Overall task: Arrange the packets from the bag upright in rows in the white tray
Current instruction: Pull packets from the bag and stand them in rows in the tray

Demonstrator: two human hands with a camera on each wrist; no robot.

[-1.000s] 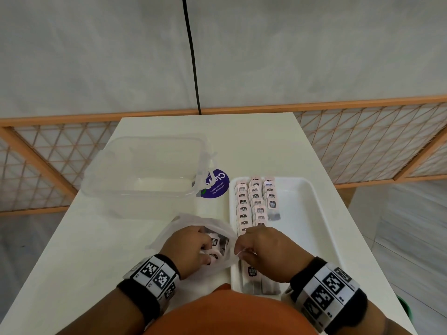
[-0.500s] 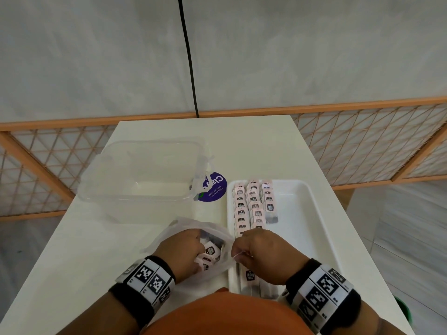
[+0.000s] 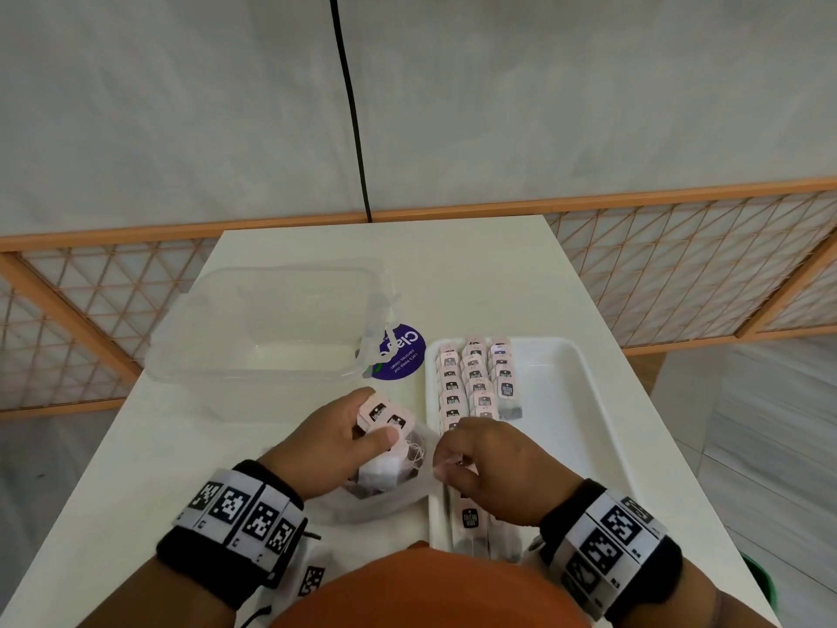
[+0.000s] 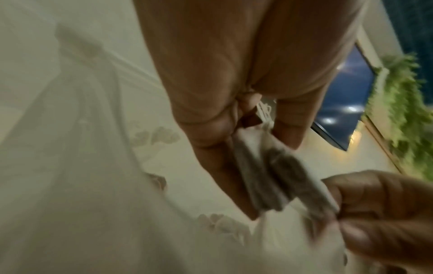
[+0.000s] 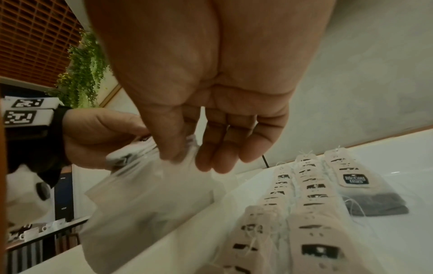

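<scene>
My left hand (image 3: 364, 426) grips a small bunch of tea packets (image 3: 384, 413) with pink tags, lifted just above the mouth of the clear plastic bag (image 3: 380, 503). In the left wrist view the packets (image 4: 264, 176) hang between my fingers (image 4: 218, 166) and thumb. My right hand (image 3: 441, 464) pinches the bag's right edge, seen close in the right wrist view as thumb and forefinger holding the bag (image 5: 150, 187). The white tray (image 3: 570, 401) lies to the right. Several packets (image 3: 473, 383) stand in three rows along its left side, as does the packet row (image 5: 306, 204) in the right wrist view.
A clear plastic container (image 3: 271, 328) stands at the back left, with a round purple label (image 3: 401, 353) beside it. One packet (image 3: 509, 398) lies flat by the third row. The tray's right half (image 5: 398, 231) is bare. A lattice fence (image 3: 679, 274) surrounds the table.
My left hand was inside the bag; it has come up and out holding a bunch of packets. My right hand has stayed pinching the bag's edge.
</scene>
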